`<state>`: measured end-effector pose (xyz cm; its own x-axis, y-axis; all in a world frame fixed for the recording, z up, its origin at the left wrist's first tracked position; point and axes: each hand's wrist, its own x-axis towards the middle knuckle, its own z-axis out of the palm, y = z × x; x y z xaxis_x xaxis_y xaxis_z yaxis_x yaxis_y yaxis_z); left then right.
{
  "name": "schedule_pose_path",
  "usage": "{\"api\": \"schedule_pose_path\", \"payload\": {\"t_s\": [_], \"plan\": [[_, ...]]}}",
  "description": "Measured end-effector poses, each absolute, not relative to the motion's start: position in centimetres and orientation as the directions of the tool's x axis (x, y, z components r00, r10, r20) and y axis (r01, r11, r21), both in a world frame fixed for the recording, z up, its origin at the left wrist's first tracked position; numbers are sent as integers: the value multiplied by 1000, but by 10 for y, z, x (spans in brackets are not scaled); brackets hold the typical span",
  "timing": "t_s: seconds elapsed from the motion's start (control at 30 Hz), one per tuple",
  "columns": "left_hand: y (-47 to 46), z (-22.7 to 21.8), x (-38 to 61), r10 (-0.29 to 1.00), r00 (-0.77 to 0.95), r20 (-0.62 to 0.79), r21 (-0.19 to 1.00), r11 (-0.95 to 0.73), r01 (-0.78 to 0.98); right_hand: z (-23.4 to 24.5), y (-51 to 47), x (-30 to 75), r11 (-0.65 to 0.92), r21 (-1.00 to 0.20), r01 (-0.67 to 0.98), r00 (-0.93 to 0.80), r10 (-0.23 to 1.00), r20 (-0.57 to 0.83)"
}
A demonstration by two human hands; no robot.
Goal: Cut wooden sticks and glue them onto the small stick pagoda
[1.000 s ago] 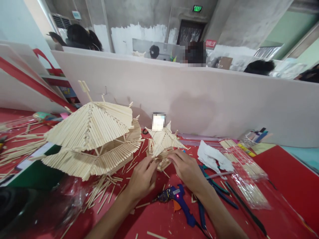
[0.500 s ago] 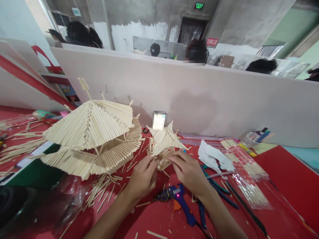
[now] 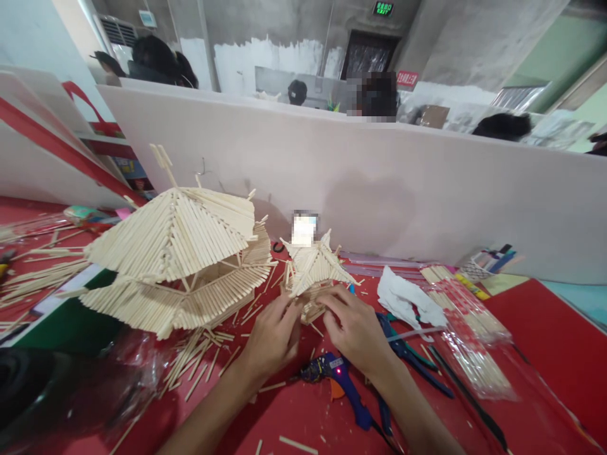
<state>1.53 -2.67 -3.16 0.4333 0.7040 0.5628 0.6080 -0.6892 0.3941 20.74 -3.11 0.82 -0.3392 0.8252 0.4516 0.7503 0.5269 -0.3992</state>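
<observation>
From the head cam: the tabletop (image 3: 265, 423) is bright red and pretty messy. The little stick pavilion (image 3: 315, 266) sits around the middle, close to the white partition board (image 3: 284, 151). Left hand (image 3: 272, 330) and right hand (image 3: 358, 325) are both at its lower front, fingers bent and bunched in; can't tell if they're pinching a stick or just steadying the thing, since the knuckles hide the tips.

Way bigger stick pavilion (image 3: 175, 237) off to the left, with loose wooden sticks (image 3: 203, 354) scattered in front of it. A blue hot glue gun (image 3: 348, 395) lies between the forearms, red light on. Over on the right there's crumpled white tissue (image 3: 403, 294), some pliers (image 3: 417, 360), plastic-wrapped stick packs (image 3: 478, 360) and a small basket of pens (image 3: 477, 265).

Past the board, the room's kinda unfinished: bare grey wall (image 3: 284, 22) with patchy white paint lower down, dark doorway (image 3: 367, 55), green exit sign (image 3: 383, 8), and a few people's heads (image 3: 156, 60) showing over the top edge.
</observation>
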Motion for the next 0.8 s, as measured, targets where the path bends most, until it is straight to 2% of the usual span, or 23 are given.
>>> {"api": "schedule_pose_path", "payload": {"t_s": [0.57, 0.8], "plan": [[-26, -33, 16, 683, 428, 592, 367, -701, 612, -1, -41, 195, 533, -275, 800, -289, 744, 602], [-26, -34, 16, 687, 423, 591, 395, -703, 591, -2, -39, 198, 547, -263, 795, -341, 760, 553]]}}
